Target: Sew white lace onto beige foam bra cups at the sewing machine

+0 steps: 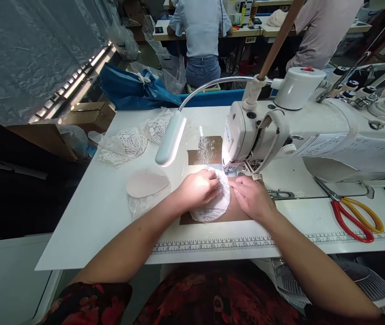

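A white lace cup piece (214, 210) lies on the brown patch of the table, its upper edge at the needle of the white sewing machine (243, 131). My left hand (201, 187) rests on the piece with its fingers curled and pressed together on the fabric. At the piece's right edge, my right hand (251, 196) lies with fingers stretched forward and fingertips at the fabric's rim, close to the presser foot. To the left of my left hand lies a beige oval pad (147, 184) over another bit of lace.
White lace pieces (125, 146) lie at the table's back left. A lamp (172, 137) on a bendable neck hangs over the table. Scissors (355, 216) with red and yellow handles lie at right. A ruler strip (213, 246) runs along the front edge. Two people work beyond.
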Demonstrator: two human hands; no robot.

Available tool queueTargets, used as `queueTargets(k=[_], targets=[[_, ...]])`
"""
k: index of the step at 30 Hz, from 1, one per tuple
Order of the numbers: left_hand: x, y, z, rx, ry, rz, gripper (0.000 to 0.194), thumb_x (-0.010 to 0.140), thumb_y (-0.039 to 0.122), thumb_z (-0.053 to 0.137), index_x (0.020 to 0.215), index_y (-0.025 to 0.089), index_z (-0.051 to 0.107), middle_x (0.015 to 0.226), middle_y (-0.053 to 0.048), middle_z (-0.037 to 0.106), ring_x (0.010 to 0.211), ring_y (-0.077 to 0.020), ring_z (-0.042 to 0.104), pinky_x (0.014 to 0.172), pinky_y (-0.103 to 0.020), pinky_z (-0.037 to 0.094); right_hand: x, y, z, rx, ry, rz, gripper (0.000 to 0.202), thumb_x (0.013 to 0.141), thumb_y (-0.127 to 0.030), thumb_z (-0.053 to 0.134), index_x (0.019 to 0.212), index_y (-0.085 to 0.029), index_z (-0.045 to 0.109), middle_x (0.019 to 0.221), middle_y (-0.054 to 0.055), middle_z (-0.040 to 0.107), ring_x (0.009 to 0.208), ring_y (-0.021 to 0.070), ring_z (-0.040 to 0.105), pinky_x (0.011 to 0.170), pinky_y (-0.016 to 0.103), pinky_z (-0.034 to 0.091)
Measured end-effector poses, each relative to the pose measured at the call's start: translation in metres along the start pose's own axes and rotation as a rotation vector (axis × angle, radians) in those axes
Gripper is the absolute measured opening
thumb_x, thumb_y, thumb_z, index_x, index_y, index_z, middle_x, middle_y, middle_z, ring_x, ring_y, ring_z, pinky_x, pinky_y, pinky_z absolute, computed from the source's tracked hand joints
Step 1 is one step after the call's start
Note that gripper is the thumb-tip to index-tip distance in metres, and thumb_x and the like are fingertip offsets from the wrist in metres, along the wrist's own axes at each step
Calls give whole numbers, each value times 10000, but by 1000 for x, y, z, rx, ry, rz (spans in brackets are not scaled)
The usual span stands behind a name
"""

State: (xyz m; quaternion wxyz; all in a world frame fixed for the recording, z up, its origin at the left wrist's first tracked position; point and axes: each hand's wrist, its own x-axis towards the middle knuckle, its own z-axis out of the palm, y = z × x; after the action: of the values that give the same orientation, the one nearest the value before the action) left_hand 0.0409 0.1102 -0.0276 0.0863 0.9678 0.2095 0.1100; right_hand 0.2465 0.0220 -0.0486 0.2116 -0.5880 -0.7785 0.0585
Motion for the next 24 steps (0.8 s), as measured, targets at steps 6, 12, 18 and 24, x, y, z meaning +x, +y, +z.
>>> queueTargets(k=[6, 12, 18, 24], targets=[[3, 2, 2, -16, -65, 79, 363, 977, 373, 419, 909, 143, 691, 883, -90, 642, 791, -204, 586, 708, -332, 451, -2, -1, -2, 48, 6, 4, 325, 901, -137, 433, 1054, -135, 721, 910, 94, 666, 798, 197, 579, 669, 298, 404], [1, 1, 2, -41, -90, 103, 337, 981, 363, 424, 1100, 147, 653, 1093, -109, 653, 898, -210, 615, 772, -341, 453, -3, -1, -1, 13, -25, 9, 365, 887, -101, 434, 1131, -133, 704, 924, 91, 656, 788, 190, 568, 668, 294, 400], [2, 3, -1, 31, -109, 160, 385, 970, 382, 449, 1227, 140, 604, 1275, -145, 604, 918, -237, 595, 788, -377, 450, -2, -1, 1, -47, -41, -29, 410, 864, -57, 412, 1141, -128, 706, 870, 85, 628, 739, 184, 539, 634, 297, 372], [3, 2, 3, 36, -58, 216, 250, 979, 303, 460, 918, 151, 649, 900, -88, 648, 845, -200, 567, 731, -329, 405, -3, -1, 1, -19, -31, -27, 417, 847, -41, 420, 1135, -141, 705, 876, 79, 625, 772, 183, 547, 643, 290, 379]])
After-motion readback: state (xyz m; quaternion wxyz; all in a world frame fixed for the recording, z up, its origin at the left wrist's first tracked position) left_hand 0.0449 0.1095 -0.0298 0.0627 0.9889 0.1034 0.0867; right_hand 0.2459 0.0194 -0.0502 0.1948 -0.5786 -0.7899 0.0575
